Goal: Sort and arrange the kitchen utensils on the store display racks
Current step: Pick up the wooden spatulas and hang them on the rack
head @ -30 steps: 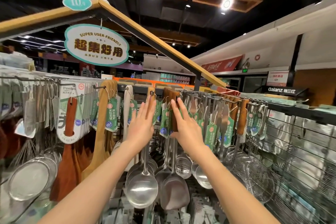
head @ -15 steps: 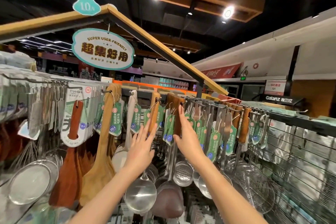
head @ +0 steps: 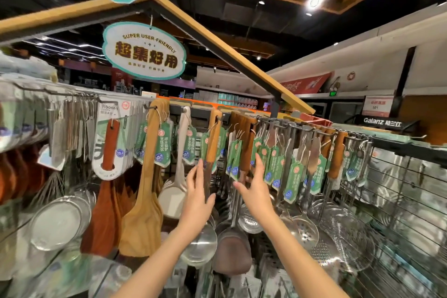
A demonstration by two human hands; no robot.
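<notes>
Kitchen utensils hang in a row from the hooks of a display rack. My left hand is raised with straight fingers against the steel stem of a ladle that has a light wooden handle; the stem runs between my thumb and forefinger. My right hand is open too. Its fingers point up beside the green tags and the dark wooden handle of a turner, and its thumb points left. The turner's dark blade hangs below, between my forearms.
Wooden spatulas and steel strainers hang to the left. Slotted skimmers and wire baskets fill the right. An oval sign hangs from the wooden roof frame above. More boxed goods lie below the rack.
Both hands have slid down from the tops of the wooden handles to the lower ends. The left hand dropped from the hook area to the ladle's steel stem.
</notes>
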